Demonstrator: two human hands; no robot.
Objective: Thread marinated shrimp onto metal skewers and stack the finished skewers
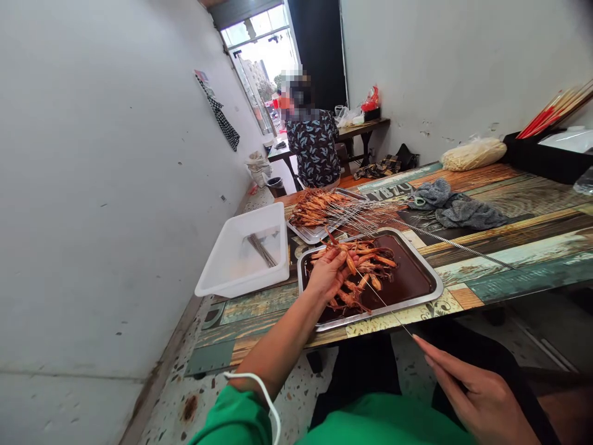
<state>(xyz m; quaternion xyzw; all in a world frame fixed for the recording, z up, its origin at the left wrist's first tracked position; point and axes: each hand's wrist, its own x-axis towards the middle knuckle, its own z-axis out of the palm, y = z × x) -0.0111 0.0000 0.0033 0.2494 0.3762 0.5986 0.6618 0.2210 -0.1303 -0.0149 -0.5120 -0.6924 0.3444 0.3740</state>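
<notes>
My left hand [330, 272] is over the metal tray [433, 290] of dark brown liquid, its fingers pinching an orange-brown meat piece [351, 264], long and thin, whose exact kind I cannot make out. Several similar pieces [365, 283] lie heaped in the liquid beneath it. A thin metal skewer [386, 306] runs from the pinched piece down to the right. Past the table's near edge, my right hand [472, 383] grips the skewer's lower end between thumb and fingers. Whether the tip has pierced the piece is hidden by my left fingers.
A white plastic tub [245, 287] holding several skewers [262, 248] stands left. Behind is a second tray [315, 235] of skewered pieces. Loose skewers [454, 244], a grey cloth [463, 207], a bagged pale bundle [475, 153] and a black box [546, 157] lie right. A person [315, 145] sits beyond.
</notes>
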